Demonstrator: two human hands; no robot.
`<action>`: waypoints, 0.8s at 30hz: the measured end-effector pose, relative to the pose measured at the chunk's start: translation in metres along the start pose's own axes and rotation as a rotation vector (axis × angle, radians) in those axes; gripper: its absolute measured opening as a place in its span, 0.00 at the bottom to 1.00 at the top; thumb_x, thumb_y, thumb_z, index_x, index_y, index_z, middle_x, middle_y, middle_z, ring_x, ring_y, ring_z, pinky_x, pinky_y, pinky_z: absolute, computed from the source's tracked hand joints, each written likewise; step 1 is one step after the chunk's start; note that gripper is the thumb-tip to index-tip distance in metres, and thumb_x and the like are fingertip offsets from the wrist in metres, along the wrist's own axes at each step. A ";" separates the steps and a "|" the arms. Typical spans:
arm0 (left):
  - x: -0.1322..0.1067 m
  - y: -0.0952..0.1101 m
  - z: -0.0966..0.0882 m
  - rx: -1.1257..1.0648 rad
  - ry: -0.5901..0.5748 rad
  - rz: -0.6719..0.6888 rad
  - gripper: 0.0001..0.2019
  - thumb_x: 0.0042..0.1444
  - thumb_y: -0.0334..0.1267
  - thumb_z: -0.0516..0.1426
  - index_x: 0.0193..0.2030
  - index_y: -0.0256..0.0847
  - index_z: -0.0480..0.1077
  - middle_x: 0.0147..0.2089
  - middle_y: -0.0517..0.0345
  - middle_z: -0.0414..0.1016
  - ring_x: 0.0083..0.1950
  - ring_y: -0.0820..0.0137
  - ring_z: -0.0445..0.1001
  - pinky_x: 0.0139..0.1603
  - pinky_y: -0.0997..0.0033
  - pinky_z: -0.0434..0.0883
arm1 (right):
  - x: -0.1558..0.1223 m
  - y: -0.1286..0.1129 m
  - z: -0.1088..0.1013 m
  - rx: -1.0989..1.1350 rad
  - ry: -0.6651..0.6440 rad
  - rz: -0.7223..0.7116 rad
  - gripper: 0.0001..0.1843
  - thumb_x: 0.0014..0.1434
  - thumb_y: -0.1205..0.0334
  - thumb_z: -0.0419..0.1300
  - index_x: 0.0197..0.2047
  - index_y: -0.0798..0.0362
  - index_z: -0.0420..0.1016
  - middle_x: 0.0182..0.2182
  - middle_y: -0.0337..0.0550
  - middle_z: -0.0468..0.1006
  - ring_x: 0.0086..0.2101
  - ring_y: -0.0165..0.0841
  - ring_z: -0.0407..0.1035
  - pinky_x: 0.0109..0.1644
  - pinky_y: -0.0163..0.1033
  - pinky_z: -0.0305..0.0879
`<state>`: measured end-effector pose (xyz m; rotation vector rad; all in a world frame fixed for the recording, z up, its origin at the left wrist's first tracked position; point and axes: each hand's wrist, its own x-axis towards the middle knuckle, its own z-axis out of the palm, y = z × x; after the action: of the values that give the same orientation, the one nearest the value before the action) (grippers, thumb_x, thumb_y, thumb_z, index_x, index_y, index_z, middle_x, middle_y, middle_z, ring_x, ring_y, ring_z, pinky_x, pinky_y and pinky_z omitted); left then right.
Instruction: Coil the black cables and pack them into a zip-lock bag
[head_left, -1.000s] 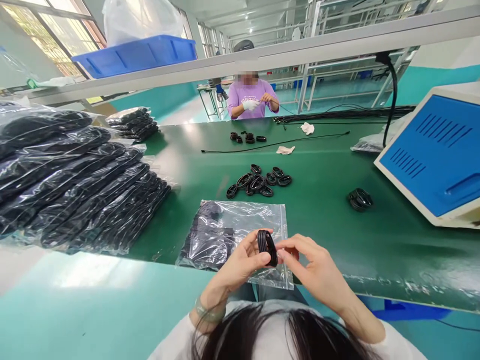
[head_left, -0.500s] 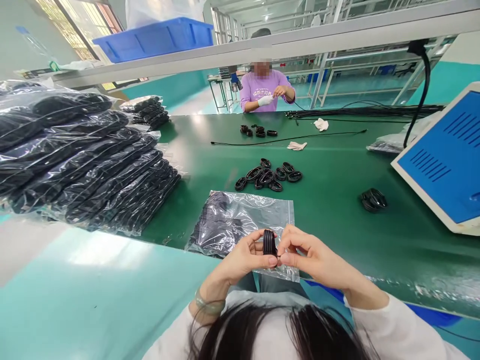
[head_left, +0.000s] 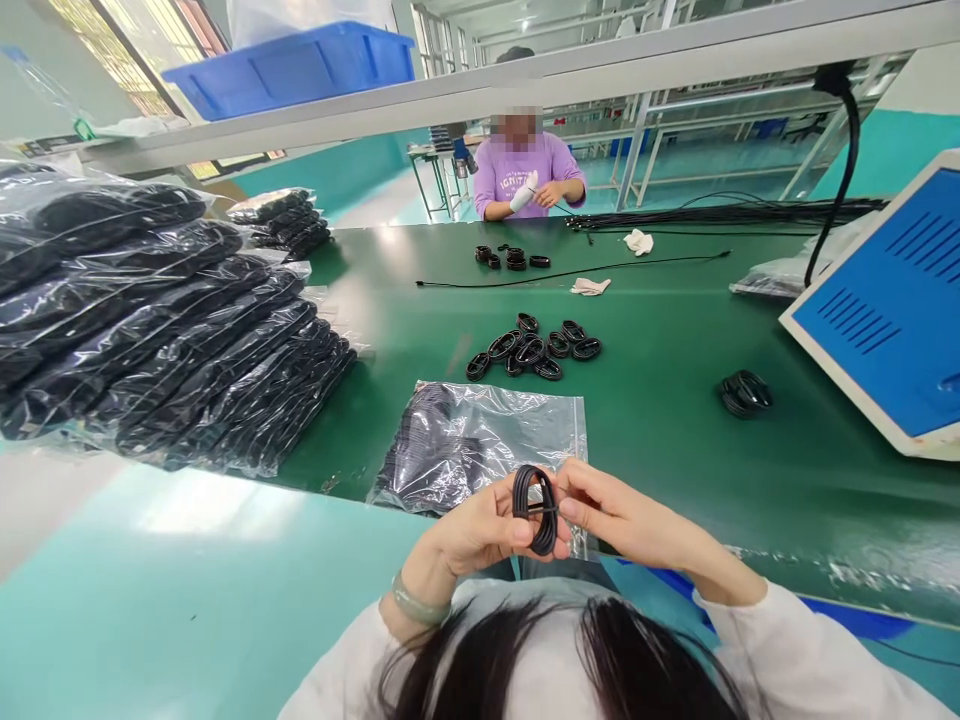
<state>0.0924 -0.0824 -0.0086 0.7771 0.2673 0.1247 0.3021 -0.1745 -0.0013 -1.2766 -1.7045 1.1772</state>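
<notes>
A black cable wound into an oval coil [head_left: 519, 512] stands on edge above the table's near side, its opening turned toward me. My left hand [head_left: 484, 522] grips this coil from the left, thumb in front and fingers behind. At the coil's right side my right hand [head_left: 611, 508] pinches a thin dark strand that crosses the opening; whether it is a cable end or a tie I cannot tell. Under both hands lies a clear plastic bag [head_left: 525, 425] with dark coiled cables packed in its left part. Beyond it sits a loose pile of coiled cables [head_left: 529, 350].
Tall stacks of filled bags [head_left: 165, 330] stand on the left. At right are a bundled coil [head_left: 745, 393] and a blue-and-white machine [head_left: 885, 310]. A straight cable [head_left: 600, 274] lies across the green table [head_left: 660, 450]. Opposite, a co-worker [head_left: 525, 170] handles a cable below the shelf [head_left: 600, 75].
The coil has turned in my left hand, from edge-on to showing its opening. My right hand stays pinched at its right side. The co-worker's hands have shifted slightly.
</notes>
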 end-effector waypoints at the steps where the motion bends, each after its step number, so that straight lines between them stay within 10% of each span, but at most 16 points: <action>1: 0.000 0.000 0.000 -0.004 -0.009 -0.004 0.30 0.47 0.40 0.72 0.56 0.40 0.68 0.42 0.49 0.81 0.41 0.64 0.83 0.42 0.71 0.76 | 0.001 0.002 0.001 0.061 -0.018 0.008 0.22 0.71 0.42 0.48 0.38 0.50 0.71 0.37 0.41 0.72 0.38 0.34 0.66 0.46 0.41 0.66; 11: -0.003 0.002 0.001 0.095 0.025 -0.007 0.33 0.46 0.42 0.73 0.58 0.40 0.69 0.40 0.50 0.80 0.38 0.66 0.81 0.43 0.68 0.76 | 0.003 0.008 0.006 0.385 -0.098 0.025 0.20 0.69 0.42 0.53 0.44 0.51 0.70 0.36 0.39 0.75 0.38 0.33 0.71 0.48 0.42 0.67; 20: -0.005 0.003 0.039 0.738 0.566 0.169 0.36 0.49 0.35 0.69 0.64 0.50 0.64 0.47 0.57 0.72 0.41 0.69 0.76 0.44 0.67 0.74 | 0.002 0.002 0.025 0.378 0.414 0.089 0.24 0.65 0.42 0.60 0.57 0.47 0.70 0.47 0.44 0.76 0.43 0.35 0.71 0.50 0.41 0.68; 24: -0.008 0.004 0.037 0.421 0.407 0.120 0.41 0.46 0.39 0.72 0.66 0.49 0.61 0.57 0.51 0.69 0.43 0.68 0.78 0.44 0.67 0.76 | 0.004 -0.001 0.019 0.543 0.373 0.056 0.17 0.65 0.45 0.61 0.48 0.49 0.77 0.41 0.43 0.81 0.42 0.35 0.74 0.51 0.42 0.69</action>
<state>0.0950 -0.1059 0.0211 1.1862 0.6473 0.3488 0.2833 -0.1753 -0.0069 -1.1145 -0.9950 1.2312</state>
